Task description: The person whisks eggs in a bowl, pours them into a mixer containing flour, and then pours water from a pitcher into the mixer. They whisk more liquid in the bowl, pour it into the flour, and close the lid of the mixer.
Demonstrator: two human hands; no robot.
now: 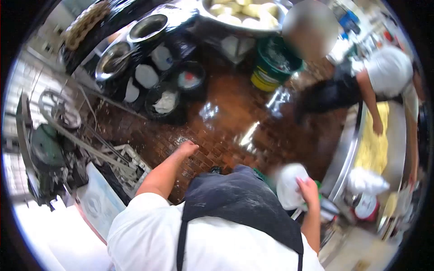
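Note:
My left hand (187, 148) hangs over the brick floor in front of me. Its fingers are curled in, and I see nothing held in them. At my right side, my right hand (308, 189) grips the rim of a white rounded container (290, 186), perhaps a plastic bowl or tub. Motion blur hides its details and contents. The container is beside my dark, flour-dusted apron (230, 203).
A co-worker (389, 72) leans over a metal trough with yellow dough (374, 144) at right. A green bucket (278, 58) stands ahead, below a basin of pale pieces (244, 13). Metal bowls (148, 28) and dark tubs are ahead left; a belt-driven machine (49, 144) is left.

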